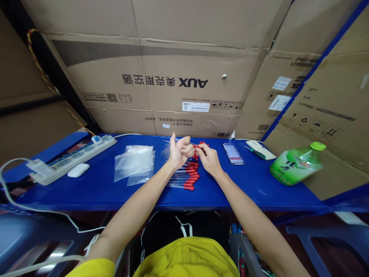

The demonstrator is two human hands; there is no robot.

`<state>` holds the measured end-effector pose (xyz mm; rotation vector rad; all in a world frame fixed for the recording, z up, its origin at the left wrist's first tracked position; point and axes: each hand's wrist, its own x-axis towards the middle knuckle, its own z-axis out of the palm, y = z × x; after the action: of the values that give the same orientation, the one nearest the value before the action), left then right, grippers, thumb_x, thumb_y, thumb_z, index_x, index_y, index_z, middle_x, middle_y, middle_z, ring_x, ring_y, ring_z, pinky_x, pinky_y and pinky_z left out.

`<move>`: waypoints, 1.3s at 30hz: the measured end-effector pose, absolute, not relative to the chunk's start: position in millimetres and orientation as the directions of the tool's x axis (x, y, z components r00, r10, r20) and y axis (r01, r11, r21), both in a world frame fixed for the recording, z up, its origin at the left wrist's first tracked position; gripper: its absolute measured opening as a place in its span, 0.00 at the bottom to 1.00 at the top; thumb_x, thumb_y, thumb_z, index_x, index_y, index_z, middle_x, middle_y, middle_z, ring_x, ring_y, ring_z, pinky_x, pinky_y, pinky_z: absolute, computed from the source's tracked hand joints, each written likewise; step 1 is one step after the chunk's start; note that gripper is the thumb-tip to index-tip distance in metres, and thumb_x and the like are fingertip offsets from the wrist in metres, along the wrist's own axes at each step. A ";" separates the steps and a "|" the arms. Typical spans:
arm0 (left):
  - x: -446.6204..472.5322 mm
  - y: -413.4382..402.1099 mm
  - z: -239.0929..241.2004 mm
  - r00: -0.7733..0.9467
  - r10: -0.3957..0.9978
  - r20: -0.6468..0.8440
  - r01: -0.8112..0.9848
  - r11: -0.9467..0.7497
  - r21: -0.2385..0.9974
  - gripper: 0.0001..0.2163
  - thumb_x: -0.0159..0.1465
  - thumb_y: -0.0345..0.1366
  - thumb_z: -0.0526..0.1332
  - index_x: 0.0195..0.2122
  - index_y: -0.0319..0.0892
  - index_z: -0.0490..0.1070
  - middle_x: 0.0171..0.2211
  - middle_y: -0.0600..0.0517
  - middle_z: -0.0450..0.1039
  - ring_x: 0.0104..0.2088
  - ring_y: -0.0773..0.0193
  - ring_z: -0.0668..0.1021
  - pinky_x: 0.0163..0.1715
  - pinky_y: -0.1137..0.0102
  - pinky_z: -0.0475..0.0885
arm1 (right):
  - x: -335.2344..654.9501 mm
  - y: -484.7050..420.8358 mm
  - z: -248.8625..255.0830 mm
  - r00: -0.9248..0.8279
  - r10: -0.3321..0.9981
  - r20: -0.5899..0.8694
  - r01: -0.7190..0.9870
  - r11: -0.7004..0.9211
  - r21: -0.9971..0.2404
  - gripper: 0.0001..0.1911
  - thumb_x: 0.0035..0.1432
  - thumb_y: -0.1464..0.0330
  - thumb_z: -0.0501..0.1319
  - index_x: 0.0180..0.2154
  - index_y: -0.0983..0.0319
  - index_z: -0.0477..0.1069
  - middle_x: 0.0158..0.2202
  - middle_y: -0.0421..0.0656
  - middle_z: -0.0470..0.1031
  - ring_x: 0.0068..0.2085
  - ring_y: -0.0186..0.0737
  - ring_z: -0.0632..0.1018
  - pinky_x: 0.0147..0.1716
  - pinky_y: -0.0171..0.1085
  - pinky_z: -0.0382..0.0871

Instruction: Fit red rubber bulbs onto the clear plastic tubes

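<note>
Both my hands are close together over a pile of glass droppers with red rubber bulbs (188, 188) on the blue table. My left hand (181, 152) is curled closed, thumb pointing up, around a dropper whose thin glass part is mostly hidden by the fingers. With fingertips pinched, my right hand (210, 158) grips the red bulb (197, 147) at the end of that dropper. Several more droppers lie beneath and in front of the hands, bulbs toward the right. Left of them lies a stack of clear plastic bags (135, 163).
A white power strip (76, 158) and a white rounded case (78, 170) are at the left. To the right lie a phone (233, 154), a white object with a pen (256, 152), and a green tea bottle (296, 163). Cardboard (161, 57) walls the back of the blue table (210, 194).
</note>
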<state>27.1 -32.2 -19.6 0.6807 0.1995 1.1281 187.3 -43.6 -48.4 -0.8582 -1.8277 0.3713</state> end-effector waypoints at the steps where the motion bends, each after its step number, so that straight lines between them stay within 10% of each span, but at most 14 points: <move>1: 27.2 -32.4 -19.8 0.436 0.882 0.180 -0.761 0.255 0.596 0.29 0.69 0.62 0.36 0.23 0.44 0.54 0.14 0.60 0.41 0.15 0.71 0.48 0.18 0.74 0.52 | 187.4 -43.2 -48.7 -0.206 0.704 0.680 0.392 0.696 -0.601 0.12 0.70 0.61 0.54 0.37 0.61 0.71 0.26 0.40 0.74 0.26 0.36 0.74 0.30 0.34 0.65; 31: 27.8 -35.0 -19.3 0.442 0.887 0.137 -0.797 0.318 0.514 0.27 0.67 0.62 0.47 0.23 0.44 0.50 0.14 0.61 0.41 0.14 0.70 0.52 0.17 0.72 0.53 | 187.8 -42.1 -51.6 -0.268 0.751 0.603 0.376 0.658 -0.652 0.17 0.72 0.56 0.50 0.40 0.59 0.70 0.25 0.39 0.74 0.26 0.36 0.75 0.28 0.33 0.65; 39: 29.3 -30.5 -19.6 0.498 0.864 0.081 -0.750 0.382 0.540 0.22 0.74 0.44 0.51 0.23 0.43 0.45 0.14 0.61 0.38 0.13 0.71 0.50 0.17 0.74 0.49 | 185.8 -42.3 -51.3 -0.239 0.757 0.609 0.333 0.653 -0.681 0.17 0.72 0.55 0.50 0.36 0.59 0.66 0.22 0.36 0.70 0.24 0.34 0.72 0.28 0.32 0.64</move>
<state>29.3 -30.5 -19.6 0.5607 0.2282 1.0409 185.8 -42.3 -51.3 -0.8681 -1.8327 0.5106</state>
